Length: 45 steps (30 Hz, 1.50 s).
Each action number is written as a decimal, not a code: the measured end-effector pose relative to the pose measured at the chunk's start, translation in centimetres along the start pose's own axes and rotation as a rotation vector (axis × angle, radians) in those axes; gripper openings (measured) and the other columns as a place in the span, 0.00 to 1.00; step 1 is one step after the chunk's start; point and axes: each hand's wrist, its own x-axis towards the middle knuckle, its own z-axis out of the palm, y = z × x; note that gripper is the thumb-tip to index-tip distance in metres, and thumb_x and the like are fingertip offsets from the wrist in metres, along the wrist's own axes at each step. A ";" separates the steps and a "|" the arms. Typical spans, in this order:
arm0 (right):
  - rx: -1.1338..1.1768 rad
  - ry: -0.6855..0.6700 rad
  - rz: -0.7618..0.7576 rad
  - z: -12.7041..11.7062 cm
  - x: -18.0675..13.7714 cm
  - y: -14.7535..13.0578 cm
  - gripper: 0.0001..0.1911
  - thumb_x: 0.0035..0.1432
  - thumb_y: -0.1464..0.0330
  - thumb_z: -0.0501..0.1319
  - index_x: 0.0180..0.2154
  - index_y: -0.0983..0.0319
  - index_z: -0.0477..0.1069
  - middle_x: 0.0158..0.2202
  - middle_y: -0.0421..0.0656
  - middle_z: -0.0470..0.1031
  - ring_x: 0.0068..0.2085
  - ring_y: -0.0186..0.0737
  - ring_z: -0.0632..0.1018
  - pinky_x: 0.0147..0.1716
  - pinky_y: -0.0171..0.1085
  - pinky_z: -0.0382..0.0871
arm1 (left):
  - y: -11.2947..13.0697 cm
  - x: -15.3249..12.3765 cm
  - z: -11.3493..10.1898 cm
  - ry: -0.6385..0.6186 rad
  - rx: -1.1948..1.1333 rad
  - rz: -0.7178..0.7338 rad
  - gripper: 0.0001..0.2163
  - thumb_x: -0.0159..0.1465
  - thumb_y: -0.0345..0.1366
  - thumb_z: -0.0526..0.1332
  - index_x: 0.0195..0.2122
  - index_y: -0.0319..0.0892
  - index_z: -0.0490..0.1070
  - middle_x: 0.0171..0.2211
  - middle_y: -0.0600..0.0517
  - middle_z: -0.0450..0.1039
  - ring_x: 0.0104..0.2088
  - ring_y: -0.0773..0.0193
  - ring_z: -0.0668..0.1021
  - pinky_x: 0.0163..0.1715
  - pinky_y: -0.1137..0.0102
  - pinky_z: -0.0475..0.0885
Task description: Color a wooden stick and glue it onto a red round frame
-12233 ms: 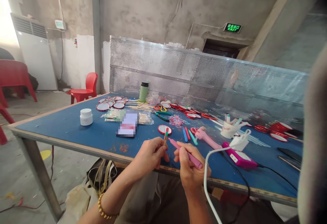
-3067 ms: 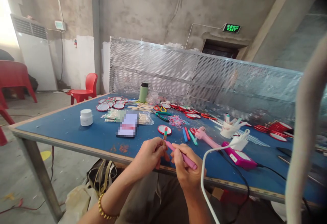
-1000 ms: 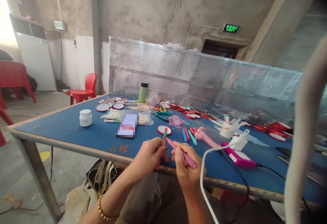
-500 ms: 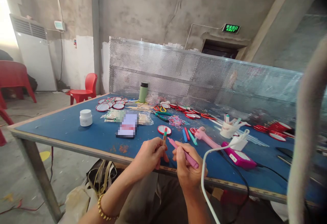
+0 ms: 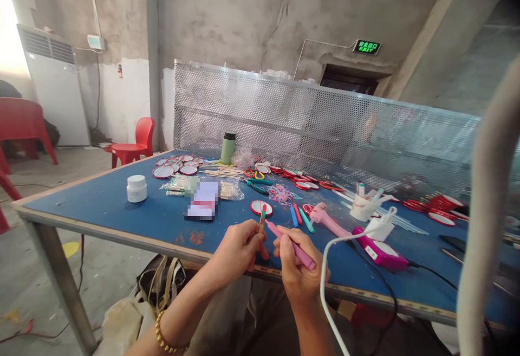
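Observation:
My left hand [image 5: 238, 247] is closed round a small wooden stick [image 5: 262, 216] painted red and green at its top, held upright over the near edge of the blue table [image 5: 105, 204]. My right hand [image 5: 298, 269] grips a pink marker [image 5: 292, 246] like a pen, its tip against the stick. The two hands are almost touching. A gold bead bracelet sits on my left wrist.
Round red-rimmed mirrors [image 5: 174, 166], loose sticks, coloured markers [image 5: 299, 215], scissors [image 5: 255, 174], a white jar [image 5: 136, 188], a green flask [image 5: 228, 147], a pink device [image 5: 379, 250] with white cable [image 5: 325, 285] lie on the table. A perforated metal screen [image 5: 317, 128] backs it. Red chairs [image 5: 134, 142] stand left.
The marker tip has shifted slightly along the stick between frames; both hands stay in the same place at the table's near edge.

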 end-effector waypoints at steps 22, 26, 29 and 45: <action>0.007 0.008 -0.046 -0.2 -0.3 0.1 0.08 0.63 0.73 0.59 0.41 0.61 0.77 0.29 0.40 0.78 0.25 0.34 0.76 0.26 0.34 0.73 | -0.2 0.0 -0.1 0.009 -0.052 -0.001 0.09 0.67 0.40 0.54 0.32 0.42 0.64 0.25 0.53 0.76 0.13 0.72 0.69 0.15 0.76 0.58; 0.003 -0.039 -0.029 -0.2 -0.3 0.0 0.09 0.63 0.72 0.59 0.41 0.62 0.77 0.28 0.41 0.76 0.24 0.33 0.75 0.24 0.33 0.71 | -0.3 0.0 -0.1 0.000 -0.037 0.008 0.10 0.67 0.40 0.53 0.31 0.42 0.63 0.26 0.52 0.77 0.14 0.72 0.69 0.15 0.76 0.59; -0.001 -0.009 -0.013 -0.2 -0.3 -0.2 0.08 0.63 0.72 0.59 0.41 0.62 0.77 0.29 0.41 0.77 0.25 0.33 0.75 0.25 0.33 0.71 | -0.3 0.0 -0.1 0.000 -0.041 0.002 0.09 0.67 0.39 0.53 0.32 0.42 0.64 0.26 0.53 0.77 0.14 0.72 0.69 0.15 0.76 0.59; 0.034 -0.043 -0.049 -0.1 -0.3 0.0 0.09 0.63 0.73 0.59 0.42 0.61 0.77 0.29 0.40 0.75 0.24 0.32 0.74 0.23 0.32 0.68 | -0.3 0.1 -0.1 0.008 -0.022 0.010 0.10 0.68 0.40 0.53 0.31 0.42 0.64 0.26 0.53 0.77 0.14 0.72 0.69 0.16 0.76 0.60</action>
